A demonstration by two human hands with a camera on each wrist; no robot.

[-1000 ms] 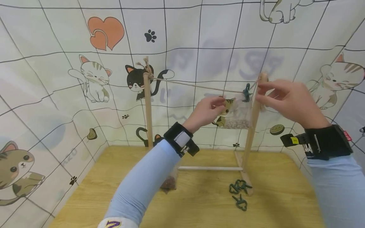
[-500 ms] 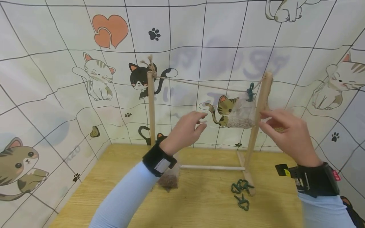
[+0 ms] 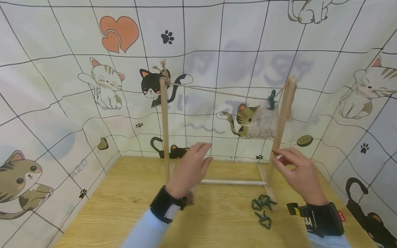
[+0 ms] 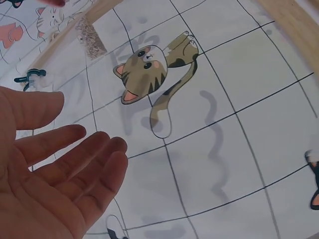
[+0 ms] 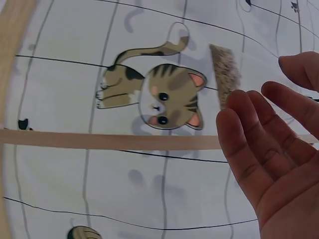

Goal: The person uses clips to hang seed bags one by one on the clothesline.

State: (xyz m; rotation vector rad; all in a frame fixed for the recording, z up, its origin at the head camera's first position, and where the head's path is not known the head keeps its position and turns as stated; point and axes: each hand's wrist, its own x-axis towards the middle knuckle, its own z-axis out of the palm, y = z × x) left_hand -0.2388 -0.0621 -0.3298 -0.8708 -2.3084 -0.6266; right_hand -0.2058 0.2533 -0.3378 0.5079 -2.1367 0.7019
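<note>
A clear bag [image 3: 263, 127] with pale grains in its bottom hangs from a string [image 3: 214, 91], held by a dark green clip [image 3: 272, 100] near the right post [image 3: 284, 110] of a wooden frame. My left hand [image 3: 190, 168] is in the air over the table, fingers extended and holding nothing; its palm [image 4: 65, 174] shows in the left wrist view. Largely hidden behind that hand and wrist, a second bag [image 3: 190, 199] with reddish-brown contents lies on the table. Close to the right post, my right hand [image 3: 297, 174] has loosely bent fingers with nothing between them.
Several green clips [image 3: 263, 220] lie on the wooden table [image 3: 223, 227] by the frame's right foot. A white crossbar [image 3: 232, 182] joins the frame low down; its left post [image 3: 164, 127] stands beyond my left hand. Cat-printed cloth [image 3: 211, 34] forms the backdrop.
Both hands have come down from beside the hanging bag toward the table, the left one also moving left. The bag stays hanging from the string by its clip. The view has shifted slightly.
</note>
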